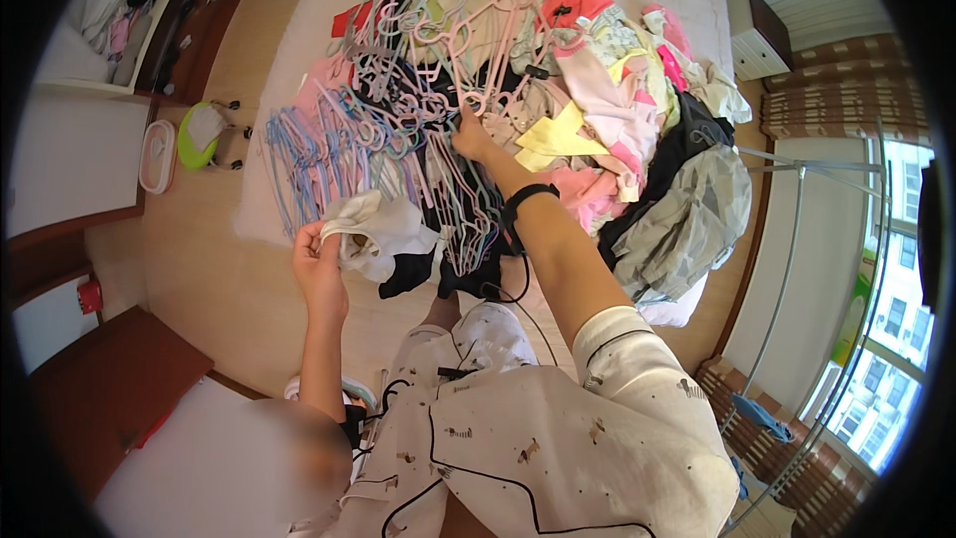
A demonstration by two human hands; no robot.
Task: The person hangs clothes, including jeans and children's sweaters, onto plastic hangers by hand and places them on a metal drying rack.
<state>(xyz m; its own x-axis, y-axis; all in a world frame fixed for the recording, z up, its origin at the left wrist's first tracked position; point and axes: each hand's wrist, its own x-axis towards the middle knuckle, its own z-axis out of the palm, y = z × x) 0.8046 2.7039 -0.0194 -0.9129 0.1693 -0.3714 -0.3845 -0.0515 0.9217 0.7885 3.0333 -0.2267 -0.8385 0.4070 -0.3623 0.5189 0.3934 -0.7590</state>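
My left hand pinches the edge of a white garment, which hangs bunched beside the front of the pile; its exact kind is hard to make out. Stretched forward over the heap, my right hand has its fingers closed at a pink clothes hanger, partly hidden among other hangers. Around it lies a big tangle of pink, blue and grey hangers. More hangers stand in a row just below my right hand, over dark cloth.
Mixed clothes are heaped right of the hangers, among them a yellow piece, a pink-and-white garment and a grey camouflage garment. All rest on a pale bed. A metal drying rack stands at right; a green stool stands left.
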